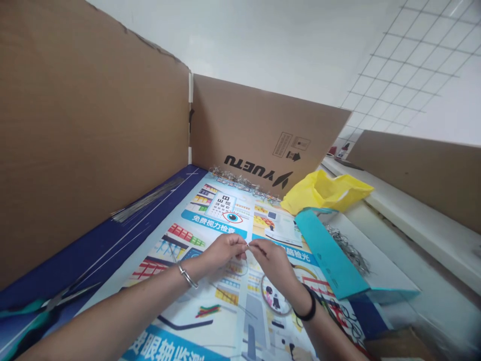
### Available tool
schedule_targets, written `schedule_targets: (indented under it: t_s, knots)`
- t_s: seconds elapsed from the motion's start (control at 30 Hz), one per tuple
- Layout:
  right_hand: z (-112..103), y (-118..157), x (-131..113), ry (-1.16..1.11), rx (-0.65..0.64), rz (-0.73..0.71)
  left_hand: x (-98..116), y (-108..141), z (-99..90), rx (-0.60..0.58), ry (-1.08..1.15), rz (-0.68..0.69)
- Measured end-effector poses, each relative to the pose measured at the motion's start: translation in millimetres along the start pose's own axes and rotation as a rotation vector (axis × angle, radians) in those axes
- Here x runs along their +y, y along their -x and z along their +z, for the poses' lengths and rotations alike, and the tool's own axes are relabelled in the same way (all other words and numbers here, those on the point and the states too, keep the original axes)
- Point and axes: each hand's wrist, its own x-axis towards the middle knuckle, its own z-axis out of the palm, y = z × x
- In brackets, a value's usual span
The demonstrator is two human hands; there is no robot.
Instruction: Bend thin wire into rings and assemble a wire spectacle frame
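Note:
Over the middle of the printed poster, my left hand (227,249) and my right hand (267,253) meet fingertip to fingertip. Both hands pinch a thin wire (247,265), which hangs in a loop below the left fingers. The exact spot between the fingertips is too small to make out. A silver bracelet circles the left wrist, and a black band circles the right. Beneath the right forearm lies a round hoop (263,296) on the poster (225,326). Short red, yellow and green strips (208,311) rest below the left hand.
Scissors with teal handles (48,306) lie at the left, below a bundle of thin wires (146,201). Cardboard walls (263,115) stand behind and left. Tangled wire pieces (240,178) line the back. At right are a yellow bag (326,190) and a teal box (330,260) holding wire pieces.

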Motion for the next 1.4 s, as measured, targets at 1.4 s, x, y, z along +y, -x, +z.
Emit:
schedule_targets:
  t_s: [1.4]
  knots:
    - [12,3,18,-0.300,0.015,0.148,-6,4,8.4,0.064,-0.241,0.060]
